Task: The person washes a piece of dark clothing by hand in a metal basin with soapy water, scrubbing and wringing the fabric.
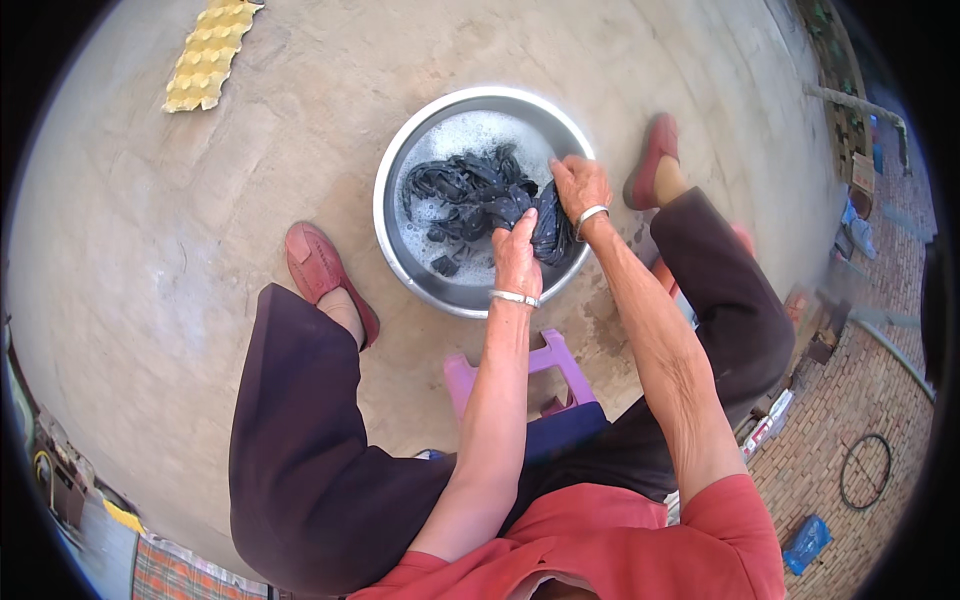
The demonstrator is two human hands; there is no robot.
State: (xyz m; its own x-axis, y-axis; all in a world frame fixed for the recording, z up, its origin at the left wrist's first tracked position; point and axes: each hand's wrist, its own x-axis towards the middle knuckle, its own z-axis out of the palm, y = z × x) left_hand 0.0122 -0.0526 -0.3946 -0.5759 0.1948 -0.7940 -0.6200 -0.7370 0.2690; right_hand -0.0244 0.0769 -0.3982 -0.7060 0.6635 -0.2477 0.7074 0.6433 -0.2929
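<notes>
A round metal basin (384, 200) stands on the ground before me, with sudsy water in it. Dark wet cloth (470, 185), black or navy, lies bunched in the water, its kind hidden by the folds. My left hand (516, 258) is closed round a gathered part of this cloth near the basin's middle, thumb on top. At the basin's right side, my right hand (582, 188) is closed on the same cloth, close to the rim. A twisted length of it hangs between the two hands. Both wrists carry silver bangles.
Behind the basin is a purple plastic stool (462, 380) between my legs. My red shoes (325, 265) stand either side of the basin. A yellow egg tray (212, 55) lies at the far left. Brick paving to the right holds a blue bag (806, 545) and a black ring (866, 472).
</notes>
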